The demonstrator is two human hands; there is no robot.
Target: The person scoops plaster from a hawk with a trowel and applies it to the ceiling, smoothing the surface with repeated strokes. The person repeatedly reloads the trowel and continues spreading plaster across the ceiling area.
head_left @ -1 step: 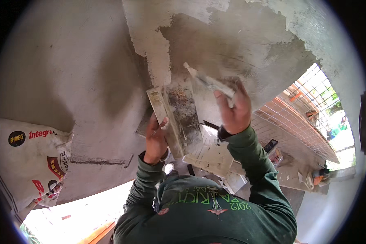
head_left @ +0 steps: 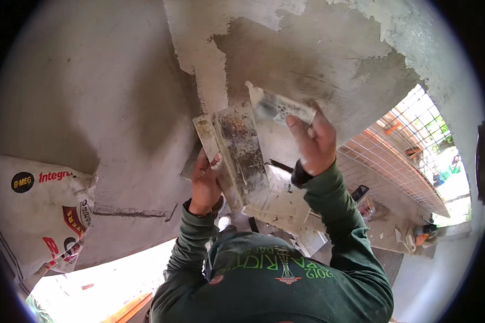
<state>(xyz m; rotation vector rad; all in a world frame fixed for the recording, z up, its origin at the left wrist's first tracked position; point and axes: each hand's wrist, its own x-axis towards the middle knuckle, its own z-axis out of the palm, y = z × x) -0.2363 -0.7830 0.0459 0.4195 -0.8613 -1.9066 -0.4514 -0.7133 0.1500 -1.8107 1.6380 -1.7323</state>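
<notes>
My left hand [head_left: 205, 185] is closed round the near left edge of a long rectangular metal plastering trowel [head_left: 238, 141]. Pale plaster coats the trowel's left strip, and its face is mottled brown and grey. To the right, my right hand [head_left: 317, 141] grips a smaller flat scraper [head_left: 277, 106], thumb laid on its face. White paste clings to the scraper's far left corner, which is blurred. The scraper is held just beyond the trowel's upper right side. Both tools are in front of a grey wall [head_left: 307, 64] with lighter patches of skim coat.
A white printed sack [head_left: 43, 215] hangs at the left. A plaster-stained board [head_left: 277, 210] lies below my hands. Farther right are a dark phone-like object [head_left: 359, 192], a wire mesh [head_left: 399, 151] over an opening, and a ledge with tools [head_left: 415, 237].
My right hand has turned the scraper from nearly edge-on so its flat face shows, and has shifted slightly right. The left hand and trowel have hardly moved.
</notes>
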